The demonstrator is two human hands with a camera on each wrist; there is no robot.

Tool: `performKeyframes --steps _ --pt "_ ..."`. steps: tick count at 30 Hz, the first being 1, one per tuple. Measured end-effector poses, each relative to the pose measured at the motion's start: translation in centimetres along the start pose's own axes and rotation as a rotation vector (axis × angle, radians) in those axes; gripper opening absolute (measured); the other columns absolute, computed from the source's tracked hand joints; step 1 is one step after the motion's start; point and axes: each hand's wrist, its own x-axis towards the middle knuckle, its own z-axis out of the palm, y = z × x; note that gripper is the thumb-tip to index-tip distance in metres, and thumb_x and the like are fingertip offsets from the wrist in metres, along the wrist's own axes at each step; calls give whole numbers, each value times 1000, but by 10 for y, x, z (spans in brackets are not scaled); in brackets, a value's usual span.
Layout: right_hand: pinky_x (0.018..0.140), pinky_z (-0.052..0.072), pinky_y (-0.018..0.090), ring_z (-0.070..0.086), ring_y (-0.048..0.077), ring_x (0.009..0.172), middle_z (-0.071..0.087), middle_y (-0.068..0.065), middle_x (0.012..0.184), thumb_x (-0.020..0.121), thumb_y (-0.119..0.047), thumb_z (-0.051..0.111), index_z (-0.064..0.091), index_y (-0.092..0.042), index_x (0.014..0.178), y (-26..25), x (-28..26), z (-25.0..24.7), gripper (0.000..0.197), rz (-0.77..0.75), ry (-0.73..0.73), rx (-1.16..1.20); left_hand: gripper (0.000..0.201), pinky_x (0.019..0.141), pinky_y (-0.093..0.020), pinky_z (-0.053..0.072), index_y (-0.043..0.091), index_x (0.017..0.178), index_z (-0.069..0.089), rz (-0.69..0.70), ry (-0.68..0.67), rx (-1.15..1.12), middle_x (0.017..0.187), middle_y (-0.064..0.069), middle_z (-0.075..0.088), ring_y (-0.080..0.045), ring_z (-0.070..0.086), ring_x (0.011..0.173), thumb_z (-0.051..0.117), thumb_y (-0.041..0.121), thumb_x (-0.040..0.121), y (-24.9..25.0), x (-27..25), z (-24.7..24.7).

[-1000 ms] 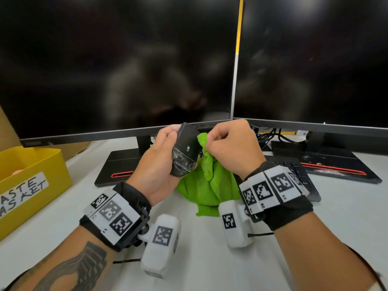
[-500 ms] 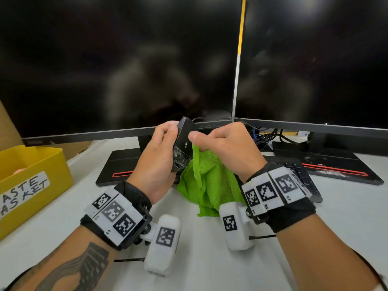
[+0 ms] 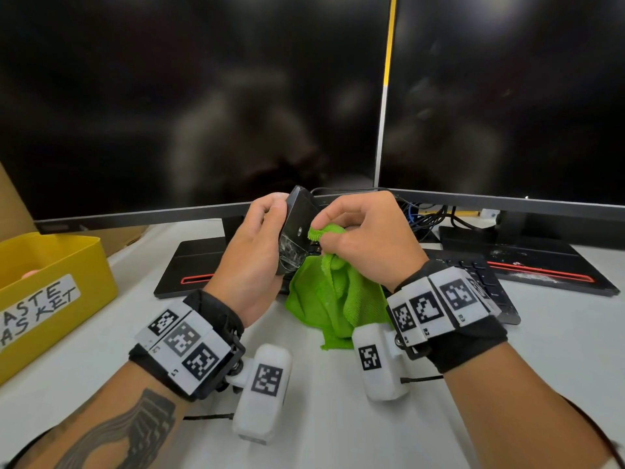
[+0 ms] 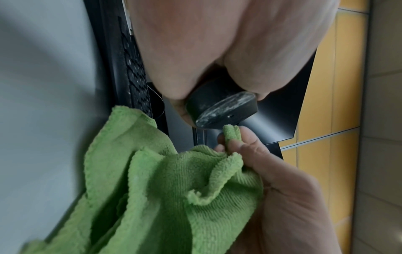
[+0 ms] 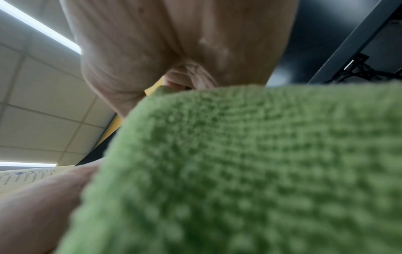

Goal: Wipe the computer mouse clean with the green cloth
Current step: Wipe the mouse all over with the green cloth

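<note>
Head view: left hand (image 3: 252, 252) grips the upended mouse (image 3: 297, 230); right hand (image 3: 368, 242) pinches the green cloth (image 3: 324, 299) just beside its underside.

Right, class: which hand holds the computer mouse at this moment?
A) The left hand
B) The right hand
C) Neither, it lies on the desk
A: the left hand grips the computer mouse raised off the desk, while the right hand pinches the green cloth beside it.
</note>
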Motion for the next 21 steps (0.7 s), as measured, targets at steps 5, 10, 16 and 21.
performKeyframes --steps 5,10,16,21 --pt "74 63 47 74 21 71 77 -2 76 63 -32 80 82 -33 78 -2 -1 2 15 -33 37 10 30 101 -51 53 21 122 67 4 5 20 117 -18 72 -24 70 106 51 41 106 -1 0 0" --pt "73 63 48 76 20 70 76 -1 70 60 -42 81 77 -29 72 -4 -1 5 18 -61 97 47 33 90 -39 59 13 130 61 -14 -30 -17 116 -21 72 -22 71 101 44 35 112 -1 -2 2" --pt "71 66 44 77 18 64 76 1 63 64 -27 83 76 -25 70 0 1 6 10 -24 105 88 32 94 -45 55 12 129 60 -17 -33 -36 115 -23 71 -25 69 102 43 34 113 0 -5 6" --pt "73 65 44 76 16 62 75 0 59 65 -25 81 76 -24 67 1 1 6 6 -46 92 77 31 98 -48 54 13 128 60 -2 -27 -31 115 -25 70 -25 68 103 43 34 112 -1 -6 7"
